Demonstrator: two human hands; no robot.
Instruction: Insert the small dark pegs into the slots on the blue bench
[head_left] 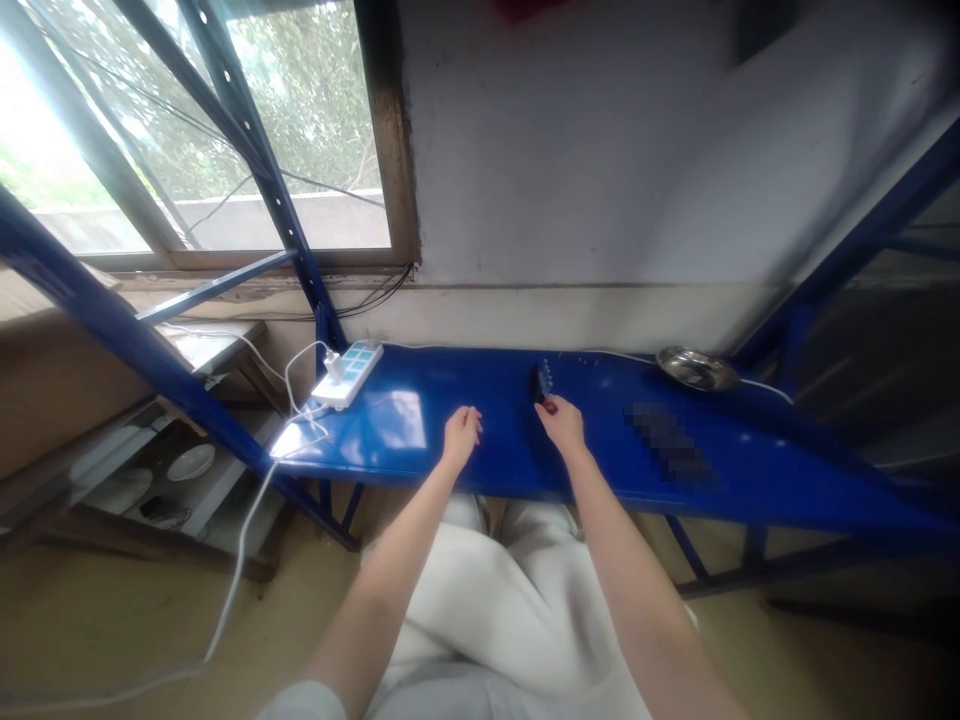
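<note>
My left hand (460, 433) rests on the blue shelf (420, 440) with its fingers curled loosely, holding nothing that I can see. Further right, my right hand (561, 420) reaches to a small dark tool (541, 383) with a red tip that lies on the shelf. The fingers of that hand are pinched at the red end of the tool. Several tiny parts lie in a row on the shelf just beyond the tool.
A white power strip (347, 372) with a plugged-in white cable sits at the shelf's left end. A metal dish (694, 368) stands at the back right. Blue rack posts cross in front of a window at left. Plates lie on a low shelf at lower left.
</note>
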